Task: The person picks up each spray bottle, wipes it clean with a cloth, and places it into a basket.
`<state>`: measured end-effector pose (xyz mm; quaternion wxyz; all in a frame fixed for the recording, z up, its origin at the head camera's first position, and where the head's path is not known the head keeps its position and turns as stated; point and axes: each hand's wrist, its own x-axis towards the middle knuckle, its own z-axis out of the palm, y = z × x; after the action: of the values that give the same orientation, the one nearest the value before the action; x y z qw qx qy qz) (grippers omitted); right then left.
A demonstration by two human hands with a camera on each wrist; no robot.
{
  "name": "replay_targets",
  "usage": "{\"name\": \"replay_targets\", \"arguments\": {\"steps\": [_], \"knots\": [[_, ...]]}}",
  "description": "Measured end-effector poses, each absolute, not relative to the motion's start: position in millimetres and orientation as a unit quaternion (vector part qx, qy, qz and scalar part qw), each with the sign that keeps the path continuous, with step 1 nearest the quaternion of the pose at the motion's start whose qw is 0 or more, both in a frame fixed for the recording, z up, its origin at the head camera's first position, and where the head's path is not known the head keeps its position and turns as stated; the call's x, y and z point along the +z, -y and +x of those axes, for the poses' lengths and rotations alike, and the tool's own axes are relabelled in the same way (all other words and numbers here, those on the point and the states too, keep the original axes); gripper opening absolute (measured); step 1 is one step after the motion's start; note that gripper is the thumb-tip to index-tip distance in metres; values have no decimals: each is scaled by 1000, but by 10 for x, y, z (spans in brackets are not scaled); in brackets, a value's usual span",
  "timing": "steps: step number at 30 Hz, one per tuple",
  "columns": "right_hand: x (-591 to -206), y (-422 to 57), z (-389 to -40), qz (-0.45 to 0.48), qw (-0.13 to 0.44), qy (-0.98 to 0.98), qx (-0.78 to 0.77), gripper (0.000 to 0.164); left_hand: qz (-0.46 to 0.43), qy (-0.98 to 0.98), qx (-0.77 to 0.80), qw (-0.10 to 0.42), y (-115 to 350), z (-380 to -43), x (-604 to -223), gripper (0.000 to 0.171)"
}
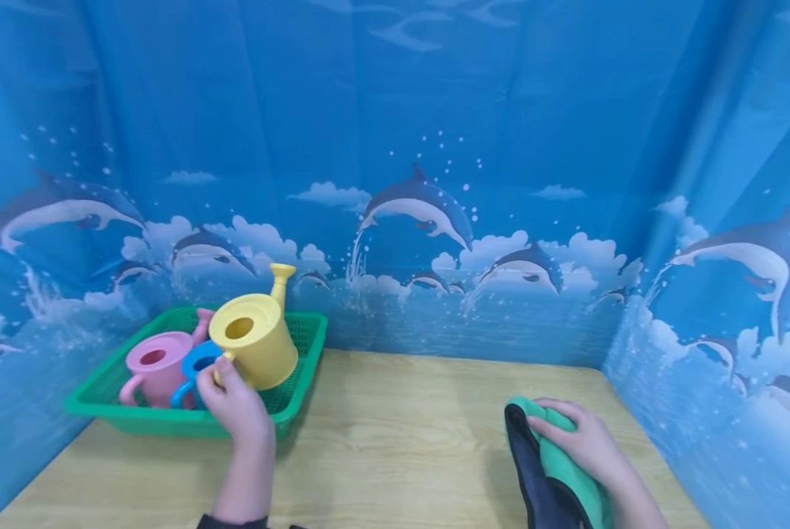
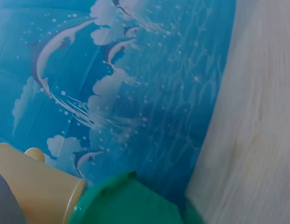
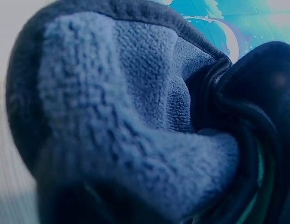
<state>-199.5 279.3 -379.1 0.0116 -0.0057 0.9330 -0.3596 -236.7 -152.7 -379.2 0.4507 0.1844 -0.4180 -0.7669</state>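
Observation:
My left hand [image 1: 236,404] pinches the handle of a yellow watering can [image 1: 272,356], which is tilted over the right part of a green plastic basket [image 1: 150,420]. Whether the can's base touches the basket cannot be made out. Inside the basket stand a pink watering can [image 1: 166,378] and a smaller blue watering can [image 1: 196,361], partly hidden behind the yellow one and my fingers. On the right, my right hand [image 1: 583,441] grips a folded cloth [image 1: 560,455], green outside with a dark edge. The right wrist view shows the fuzzy grey-blue side of the cloth [image 3: 98,102] close up.
A light wood-grain table [image 1: 395,441] lies under everything. Blue curtains [image 1: 401,110] printed with dolphins and clouds hang along its back and both sides. The basket stands at the back left, close to the curtain.

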Motion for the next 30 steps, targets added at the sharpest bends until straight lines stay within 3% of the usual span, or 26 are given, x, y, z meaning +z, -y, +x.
{"name": "replay_targets", "arguments": {"steps": [13, 19, 30], "knots": [[-3833, -2764, -2004, -9, 10, -934, -357, 64, 238, 511, -728, 391, 1633, -2444, -3977, 16], [-3837, -2774, -2001, -10, 7, -934, -358, 62, 261, 581, -680, 363, 1651, -2503, -3968, 29], [-3850, -2753, -2013, -24, -8, -936, -350, 57, 228, 694, -584, 353, 1759, -2564, -3982, 35]]}}
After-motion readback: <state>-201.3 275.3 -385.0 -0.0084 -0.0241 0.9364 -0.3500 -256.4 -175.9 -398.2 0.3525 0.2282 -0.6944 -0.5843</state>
